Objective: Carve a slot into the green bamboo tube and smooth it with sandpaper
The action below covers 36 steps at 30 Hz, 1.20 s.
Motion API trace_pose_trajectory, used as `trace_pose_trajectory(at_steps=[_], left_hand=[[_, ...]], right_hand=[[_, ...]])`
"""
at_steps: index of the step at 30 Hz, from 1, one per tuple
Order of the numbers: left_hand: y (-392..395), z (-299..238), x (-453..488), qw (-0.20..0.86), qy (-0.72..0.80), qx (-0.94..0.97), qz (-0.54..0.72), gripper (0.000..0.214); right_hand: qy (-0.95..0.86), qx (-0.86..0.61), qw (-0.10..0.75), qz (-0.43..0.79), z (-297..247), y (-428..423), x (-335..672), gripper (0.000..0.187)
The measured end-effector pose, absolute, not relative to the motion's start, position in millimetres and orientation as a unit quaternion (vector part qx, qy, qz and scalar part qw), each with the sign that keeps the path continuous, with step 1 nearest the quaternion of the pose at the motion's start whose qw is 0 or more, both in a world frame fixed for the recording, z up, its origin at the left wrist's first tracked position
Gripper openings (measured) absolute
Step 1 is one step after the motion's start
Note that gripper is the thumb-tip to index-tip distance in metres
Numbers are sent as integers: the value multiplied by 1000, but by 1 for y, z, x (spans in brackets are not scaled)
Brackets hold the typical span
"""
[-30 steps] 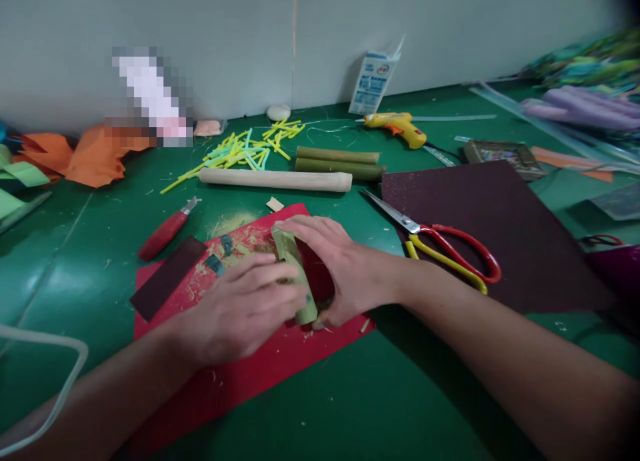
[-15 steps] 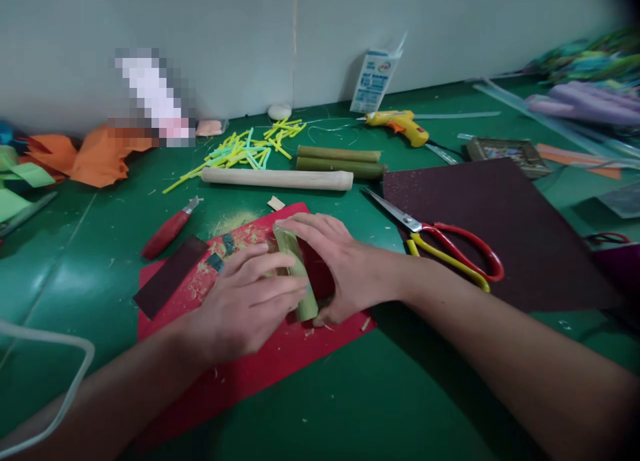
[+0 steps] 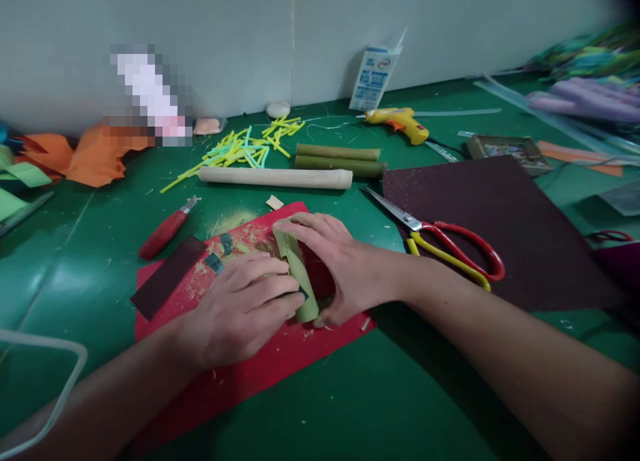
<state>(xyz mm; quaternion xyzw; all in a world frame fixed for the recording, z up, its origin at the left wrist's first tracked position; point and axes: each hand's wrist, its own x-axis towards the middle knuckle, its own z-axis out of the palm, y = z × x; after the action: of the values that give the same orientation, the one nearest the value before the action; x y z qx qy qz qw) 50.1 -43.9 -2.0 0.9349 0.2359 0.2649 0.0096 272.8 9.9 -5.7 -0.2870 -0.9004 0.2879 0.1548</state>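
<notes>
A short piece of green bamboo (image 3: 301,274) lies at a slant over a red sheet (image 3: 260,364). My right hand (image 3: 335,254) spans it, fingers at the far end and thumb by the near end. Against its left side presses my left hand (image 3: 245,308), fingers bent together. A dark edge of a small piece of sandpaper (image 3: 304,293) shows at those fingertips; the rest is hidden under them. Left of the bamboo, two small dark squares (image 3: 215,262) and a brown strip (image 3: 169,278) rest among pale dust on the sheet.
A red-handled knife (image 3: 167,233) lies to the left. Scissors (image 3: 435,238) rest partly on a dark brown sheet (image 3: 500,228) at right. Behind are a pale bamboo stick (image 3: 275,177), green bamboo pieces (image 3: 340,162), cut straws (image 3: 237,148), a yellow glue gun (image 3: 400,124) and a drink carton (image 3: 375,78).
My left hand has shifted slightly back along the bamboo, toward the lower left, so more of its surface shows. My right hand keeps its hold on the bamboo.
</notes>
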Motion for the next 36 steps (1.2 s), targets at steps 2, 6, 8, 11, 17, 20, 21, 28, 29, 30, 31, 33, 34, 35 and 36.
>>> trace_pose_trajectory(at_steps=[2,6,8,11,17,20,21,28,29,30,31,33,34,35,36], left_hand=[[-41,-1,50,3,233,938,258,20],[-39,0,51,5,222,941,256,20],[-41,1,53,11,227,937,265,19],[-45,1,55,26,219,934,282,16],[-45,-2,55,13,191,940,284,15],[-45,-4,54,-1,218,932,288,17],[-46,-4,54,1,220,932,289,18],[-49,-3,54,-21,247,928,278,15],[-48,-3,54,-21,241,929,280,15],[-48,-3,53,-19,234,930,283,15],[-47,-4,53,-17,229,931,282,15],[-44,-4,54,-26,235,930,281,16],[-43,-3,54,-33,240,928,282,16],[-43,-3,55,-37,241,928,282,17],[-43,-2,56,-36,239,928,283,17]], right_hand=[[-900,-286,160,286,-7,10,273,120],[-903,-285,158,281,-8,10,273,122],[-904,-284,157,278,-8,10,273,122],[-903,-286,160,278,-7,9,273,123],[-900,-288,165,283,-7,9,273,123],[-900,-288,162,284,-7,9,273,121],[-901,-288,159,283,-7,9,273,122],[-898,-290,164,288,-6,9,273,121],[-897,-291,162,289,-6,9,273,121],[-898,-290,160,289,-6,9,273,121],[-900,-289,159,286,-6,9,273,121],[-902,-289,157,281,-7,9,274,122],[-901,-290,156,281,-7,9,274,122],[-900,-293,154,283,-7,9,274,122],[-899,-295,153,286,-7,9,274,123]])
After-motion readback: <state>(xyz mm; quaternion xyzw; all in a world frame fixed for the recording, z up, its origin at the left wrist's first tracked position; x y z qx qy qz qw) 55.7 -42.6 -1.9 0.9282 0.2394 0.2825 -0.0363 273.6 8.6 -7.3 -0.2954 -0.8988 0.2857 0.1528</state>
